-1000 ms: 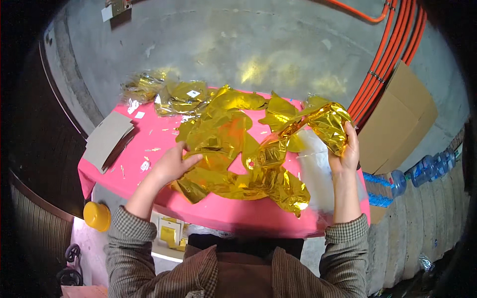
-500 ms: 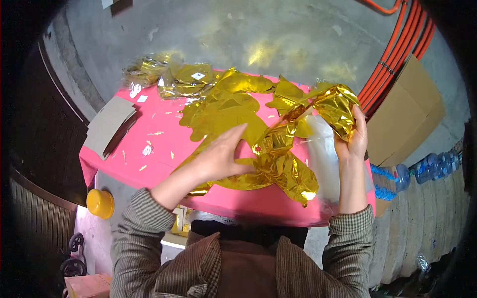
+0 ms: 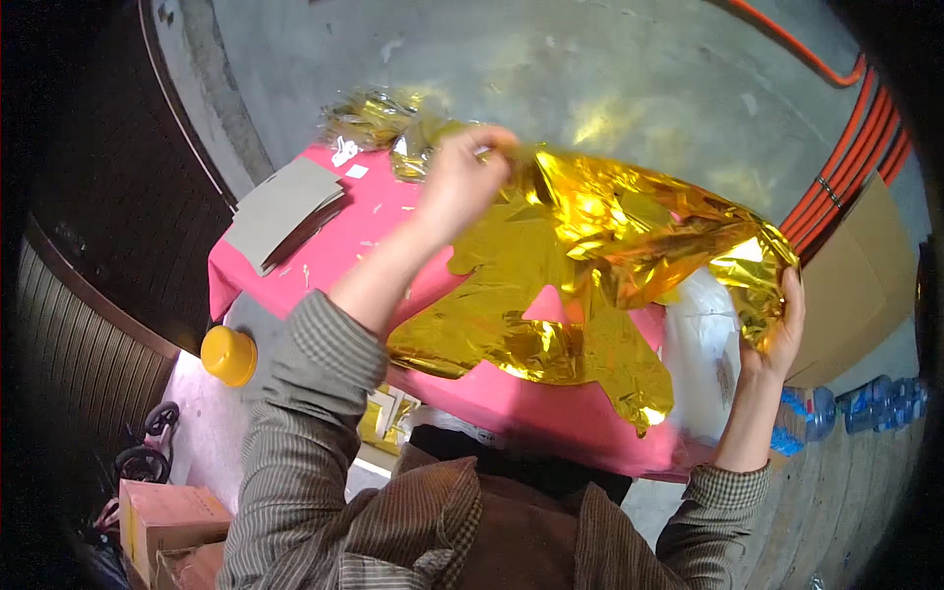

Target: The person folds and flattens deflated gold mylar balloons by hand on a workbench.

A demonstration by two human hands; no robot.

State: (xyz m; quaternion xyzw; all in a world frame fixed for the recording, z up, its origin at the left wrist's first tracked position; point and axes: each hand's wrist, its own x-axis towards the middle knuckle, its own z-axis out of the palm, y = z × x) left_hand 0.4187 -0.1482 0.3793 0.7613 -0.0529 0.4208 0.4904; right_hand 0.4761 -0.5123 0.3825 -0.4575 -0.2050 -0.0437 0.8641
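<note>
A limp, shaped gold foil balloon (image 3: 619, 216) is stretched between my hands above a pink-covered table (image 3: 413, 211). My left hand (image 3: 464, 182), slightly blurred, is raised over the table's far side with the fingers closed at the foil's upper left edge. At the right end of the table, my right hand (image 3: 779, 334) grips the crumpled other end, its thumb upright along the foil. More flat gold foil (image 3: 501, 256) with curved outlines lies beneath, and its lower lobe reaches toward the near edge.
Clear-wrapped gold packets (image 3: 379, 118) sit at the far left edge, behind a stack of grey card (image 3: 285, 211). Clear plastic film (image 3: 700, 334) lies on the right. A yellow tub (image 3: 228, 356) stands left of the table. Cardboard (image 3: 865, 285) and orange pipes (image 3: 846, 182) are beyond the right end.
My left hand has risen from the near foil to the far side, now closed on an edge. The bunched foil is drawn out into a wide span. My view has shifted.
</note>
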